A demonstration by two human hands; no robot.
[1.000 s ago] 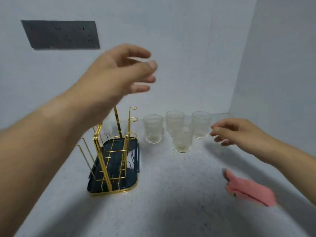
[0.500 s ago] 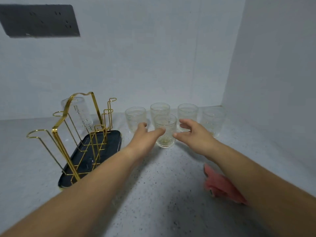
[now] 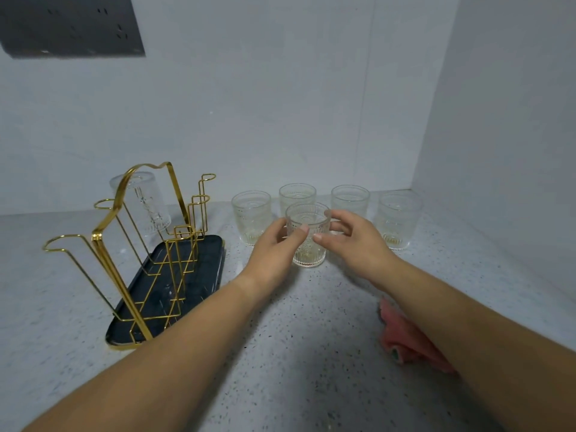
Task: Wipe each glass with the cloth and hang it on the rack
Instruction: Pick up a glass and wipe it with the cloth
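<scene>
The left hand (image 3: 270, 254) and right hand (image 3: 356, 245) curl their fingers (image 3: 297, 236) round the front glass (image 3: 308, 249), upright on the surface (image 3: 311, 325); stiff, breakable and probably light, its ribbed wall offers the safest grip.

The pink cloth (image 3: 402, 341) lies partly under the right forearm (image 3: 467, 322), its right side hidden. The front glass (image 3: 307, 244) covers the lower part of the glass behind it (image 3: 296, 194) and hides most of the fingers of the left hand (image 3: 274, 254). The dark wall panel (image 3: 71, 26) is cut off at the top and left edges.
</scene>
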